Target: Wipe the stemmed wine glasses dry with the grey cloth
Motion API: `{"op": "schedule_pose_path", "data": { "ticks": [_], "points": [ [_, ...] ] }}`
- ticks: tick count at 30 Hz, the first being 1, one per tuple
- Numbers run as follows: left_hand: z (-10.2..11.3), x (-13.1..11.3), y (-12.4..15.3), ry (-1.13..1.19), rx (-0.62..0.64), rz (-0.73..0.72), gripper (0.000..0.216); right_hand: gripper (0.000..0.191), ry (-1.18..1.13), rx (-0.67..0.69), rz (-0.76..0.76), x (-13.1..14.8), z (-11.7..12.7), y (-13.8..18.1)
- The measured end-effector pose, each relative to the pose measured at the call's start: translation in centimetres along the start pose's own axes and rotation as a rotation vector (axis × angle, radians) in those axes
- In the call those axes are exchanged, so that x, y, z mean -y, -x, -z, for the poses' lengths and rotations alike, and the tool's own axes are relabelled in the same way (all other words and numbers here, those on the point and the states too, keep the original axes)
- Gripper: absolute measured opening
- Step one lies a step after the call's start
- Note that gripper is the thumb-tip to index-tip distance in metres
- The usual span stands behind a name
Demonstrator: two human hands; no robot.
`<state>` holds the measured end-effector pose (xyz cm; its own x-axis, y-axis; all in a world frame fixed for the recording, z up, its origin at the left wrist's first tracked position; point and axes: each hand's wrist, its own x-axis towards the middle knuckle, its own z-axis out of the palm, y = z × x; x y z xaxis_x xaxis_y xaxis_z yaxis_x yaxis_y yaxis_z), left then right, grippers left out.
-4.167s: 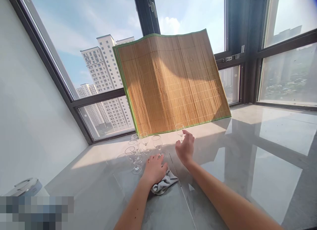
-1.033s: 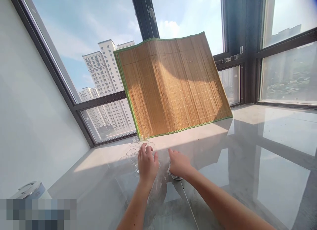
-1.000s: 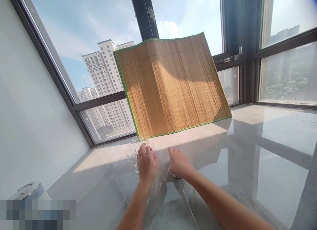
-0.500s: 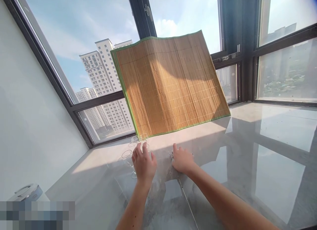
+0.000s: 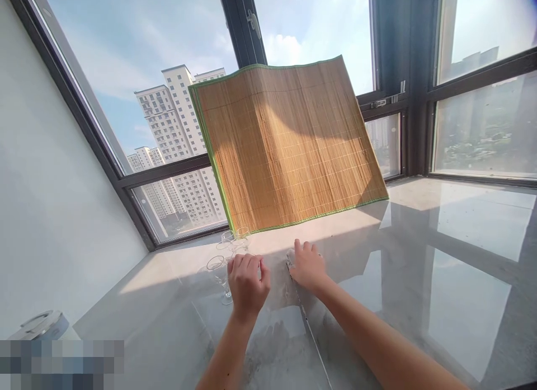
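Observation:
Several clear stemmed glasses (image 5: 216, 263) stand in a cluster on the glossy grey surface, to the left of my hands. My left hand (image 5: 249, 283) is beside the nearest of them, its fingers bent down and close together. What lies under those fingers, if anything, is hidden. Farther right, my right hand (image 5: 309, 267) is low over the surface with its fingers curled forward. A pale, partly see-through edge shows at its left side, too little of it to name.
A bamboo mat (image 5: 289, 144) with green edging leans against the dark-framed windows behind the glasses. At the lower left stands a white lidded container (image 5: 44, 325), partly covered by blurred blocks. A white wall (image 5: 50, 172) rises on the left. A pale seam (image 5: 310, 328) crosses the surface.
My left hand has shifted slightly right and toward me, and its raised fingers have curled down. My right hand has moved slightly, staying low. The glasses and mat stay put.

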<state>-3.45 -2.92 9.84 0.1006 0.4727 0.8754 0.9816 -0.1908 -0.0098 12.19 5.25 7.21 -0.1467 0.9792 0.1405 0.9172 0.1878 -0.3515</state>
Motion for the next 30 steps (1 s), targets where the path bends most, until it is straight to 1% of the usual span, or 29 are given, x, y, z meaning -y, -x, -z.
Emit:
{"op": "schedule_pose_path", "data": {
  "ticks": [3,7,9,11,13,15,18,22,27,30],
  "points": [
    [0.0,0.3,0.0,-0.043,-0.005,0.045,0.013,0.076,-0.020,0.044,0.003,-0.2,0.0,-0.2],
    [-0.4,0.8,0.1,-0.031,0.009,0.038,0.014,0.068,-0.039,0.081,0.052,-0.3,-0.1,-0.4],
    [-0.5,0.9,0.2,-0.032,-0.034,0.046,0.013,0.065,-0.047,0.080,0.078,-0.4,-0.2,-0.5],
    [-0.7,0.7,0.4,-0.039,-0.092,0.105,0.014,0.063,-0.057,0.074,0.101,-0.5,-0.3,-0.6],
    [-0.9,0.2,0.6,-0.015,-0.149,0.212,0.024,0.064,-0.064,0.066,0.106,-0.6,-0.4,-0.8],
    [-1.2,-0.5,0.9,0.057,-0.191,0.313,0.041,0.071,-0.062,0.042,0.083,-0.7,-0.5,-0.9],
    [-1.9,-1.4,1.4,0.181,-0.219,0.396,0.059,0.080,-0.038,-0.023,0.045,-0.9,-0.7,-1.0],
    [-2.5,-1.8,1.8,0.276,-0.218,0.534,0.072,0.083,0.011,-0.060,0.056,-1.3,-1.1,-1.4],
    [-3.1,-1.5,2.0,0.350,-0.150,0.660,0.081,0.077,-0.052,0.019,0.079,-1.6,-1.6,-2.0],
    [-3.4,-1.5,2.2,0.395,-0.097,0.748,0.083,0.073,-0.079,0.025,0.092,-1.8,-1.5,-2.2]
  ]
}}
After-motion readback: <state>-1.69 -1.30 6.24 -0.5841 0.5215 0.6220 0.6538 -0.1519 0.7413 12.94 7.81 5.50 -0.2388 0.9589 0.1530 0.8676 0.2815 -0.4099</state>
